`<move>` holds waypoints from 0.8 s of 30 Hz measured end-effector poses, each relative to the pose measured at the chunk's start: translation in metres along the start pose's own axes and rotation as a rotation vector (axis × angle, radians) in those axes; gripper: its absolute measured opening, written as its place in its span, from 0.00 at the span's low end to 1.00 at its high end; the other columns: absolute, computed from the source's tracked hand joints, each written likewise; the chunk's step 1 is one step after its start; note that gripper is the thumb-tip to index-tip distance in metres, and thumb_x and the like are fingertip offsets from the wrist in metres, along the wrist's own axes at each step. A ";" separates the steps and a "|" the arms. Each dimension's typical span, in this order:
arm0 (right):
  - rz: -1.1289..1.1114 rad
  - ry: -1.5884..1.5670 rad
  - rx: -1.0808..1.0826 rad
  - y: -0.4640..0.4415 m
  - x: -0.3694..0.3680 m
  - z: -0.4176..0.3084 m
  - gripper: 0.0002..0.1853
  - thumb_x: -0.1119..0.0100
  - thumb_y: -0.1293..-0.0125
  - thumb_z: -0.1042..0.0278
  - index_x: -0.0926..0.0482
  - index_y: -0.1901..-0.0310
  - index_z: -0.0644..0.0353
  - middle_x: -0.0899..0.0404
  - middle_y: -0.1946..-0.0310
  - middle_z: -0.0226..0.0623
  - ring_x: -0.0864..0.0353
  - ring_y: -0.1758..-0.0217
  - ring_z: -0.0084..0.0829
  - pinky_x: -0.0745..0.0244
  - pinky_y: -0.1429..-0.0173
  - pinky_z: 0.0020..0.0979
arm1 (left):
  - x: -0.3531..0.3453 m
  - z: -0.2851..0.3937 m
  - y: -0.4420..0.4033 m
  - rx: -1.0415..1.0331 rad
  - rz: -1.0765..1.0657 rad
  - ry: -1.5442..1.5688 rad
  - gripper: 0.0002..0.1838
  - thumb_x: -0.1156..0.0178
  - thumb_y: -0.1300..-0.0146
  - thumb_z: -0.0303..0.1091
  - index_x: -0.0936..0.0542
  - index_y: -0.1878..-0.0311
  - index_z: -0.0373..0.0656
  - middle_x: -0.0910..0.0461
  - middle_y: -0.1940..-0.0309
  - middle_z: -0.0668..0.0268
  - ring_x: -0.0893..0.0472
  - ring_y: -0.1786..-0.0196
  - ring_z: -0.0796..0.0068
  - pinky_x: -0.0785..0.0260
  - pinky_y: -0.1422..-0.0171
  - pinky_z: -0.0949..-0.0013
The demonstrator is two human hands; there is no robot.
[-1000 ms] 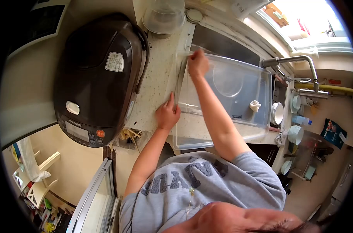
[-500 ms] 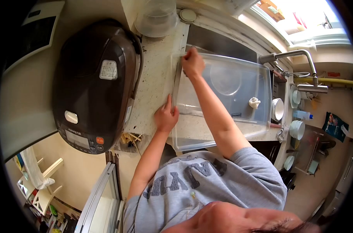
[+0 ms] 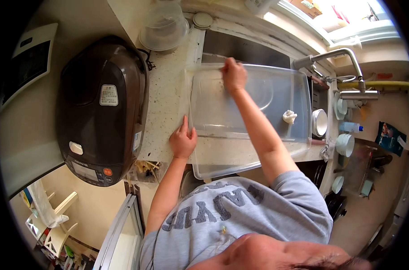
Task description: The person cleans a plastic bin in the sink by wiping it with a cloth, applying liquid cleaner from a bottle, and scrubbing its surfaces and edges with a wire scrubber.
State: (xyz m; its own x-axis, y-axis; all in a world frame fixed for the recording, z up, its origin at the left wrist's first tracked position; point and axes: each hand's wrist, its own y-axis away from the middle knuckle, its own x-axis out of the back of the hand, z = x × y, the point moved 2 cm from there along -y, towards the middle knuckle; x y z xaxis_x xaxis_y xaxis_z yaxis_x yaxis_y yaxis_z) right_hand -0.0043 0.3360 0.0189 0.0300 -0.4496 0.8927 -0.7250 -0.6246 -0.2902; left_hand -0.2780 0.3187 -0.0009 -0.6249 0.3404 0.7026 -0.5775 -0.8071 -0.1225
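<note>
Here we are over the clear plastic tray (image 3: 213, 105), lying across the pale counter in front of us, and we'll use it as our clock. At eight o'clock our left hand (image 3: 183, 143) sits by the rim, fingers fairly wide, index pointing towards twelve, nothing seen in its grasp. At eleven our right hand (image 3: 234, 74) is over the tray, fingers bunched in narrow; whether they pinch anything, we cannot tell. We'd call this a brace-and-work step: left seemingly steadying the edge, right busy on the plastic. From here, we judge, the next move calls for a firm left hand, since such smooth plastic could skid. And look at those surfaces! The tray is a thin, see-through rectangle, round-cornered, raised-rimmed, hazy with glare. At three o'clock within it, a crumpled white wad (image 3: 289, 117), paper or cloth we can't say; just beyond, a smooth round bowl (image 3: 320, 123). Around two, the metal tap (image 3: 359, 95); at nine, the bulging, glossy brown rice cooker (image 3: 103, 108) by the speckled counter (image 3: 166, 96).
</note>
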 end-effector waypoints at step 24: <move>0.080 -0.100 -0.185 -0.016 0.002 0.070 0.05 0.42 0.48 0.69 0.28 0.70 0.51 0.23 0.80 0.41 0.21 0.72 0.48 0.27 0.67 0.46 | 0.000 -0.004 0.001 0.005 0.007 0.014 0.30 0.39 0.50 0.31 0.29 0.41 0.37 0.33 0.88 0.68 0.31 0.85 0.70 0.36 0.78 0.68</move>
State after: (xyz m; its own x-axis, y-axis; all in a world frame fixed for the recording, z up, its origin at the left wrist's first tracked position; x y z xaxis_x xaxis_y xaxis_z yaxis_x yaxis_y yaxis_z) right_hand 0.0555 0.2998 0.0012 0.0284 -0.5598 0.8281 -0.8413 -0.4608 -0.2827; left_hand -0.2807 0.3195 -0.0043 -0.6361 0.3418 0.6918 -0.5705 -0.8119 -0.1235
